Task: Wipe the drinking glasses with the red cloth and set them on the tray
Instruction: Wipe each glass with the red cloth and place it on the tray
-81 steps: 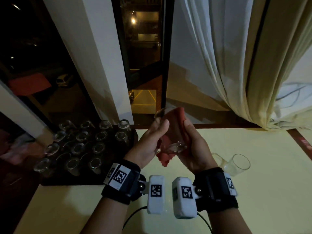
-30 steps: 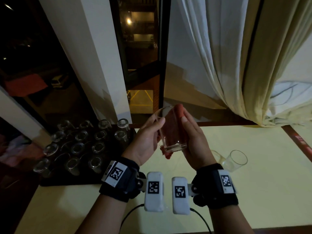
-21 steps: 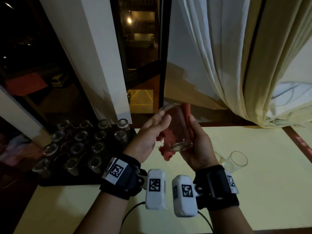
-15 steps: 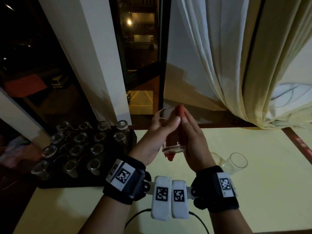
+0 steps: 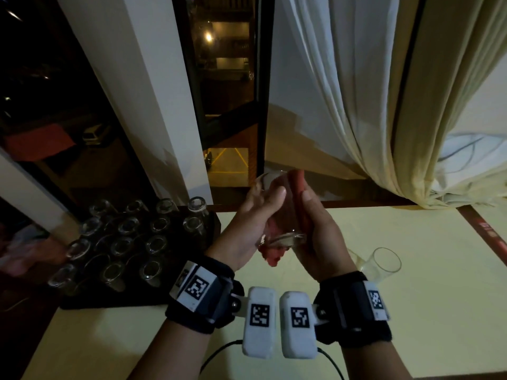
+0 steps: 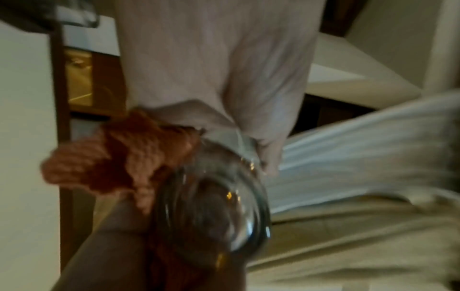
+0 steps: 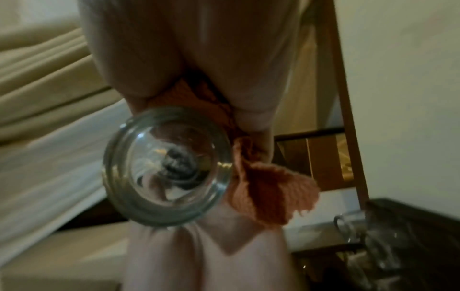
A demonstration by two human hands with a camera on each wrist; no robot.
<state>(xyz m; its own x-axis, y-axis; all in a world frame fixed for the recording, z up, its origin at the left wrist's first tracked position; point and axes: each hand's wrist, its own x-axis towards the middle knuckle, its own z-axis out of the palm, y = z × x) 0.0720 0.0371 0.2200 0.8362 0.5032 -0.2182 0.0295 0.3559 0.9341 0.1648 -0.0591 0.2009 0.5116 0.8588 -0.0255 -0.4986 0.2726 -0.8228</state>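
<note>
A clear drinking glass (image 5: 284, 234) is held up over the table between both hands, base toward me and rim tilted away to the left. My left hand (image 5: 263, 194) grips its left side, thumb on the near wall. My right hand (image 5: 308, 207) wraps the red cloth (image 5: 297, 182) against its right side; a cloth end (image 5: 271, 257) hangs below the base. The wrist views show the thick glass base (image 7: 166, 169) and the cloth (image 6: 119, 157) bunched beside it. The black tray (image 5: 115, 301) with several upright glasses (image 5: 156, 244) sits at the left.
Another glass (image 5: 381, 263) lies on its side on the pale yellow table (image 5: 411, 325), right of my right wrist. Cream curtains (image 5: 384, 105) hang at the back right. A dark window and a white pillar (image 5: 153, 91) stand behind the tray.
The hands keep working the cloth round the glass. Since half a second ago the rim has tipped more to the left and the wrists have drawn slightly apart.
</note>
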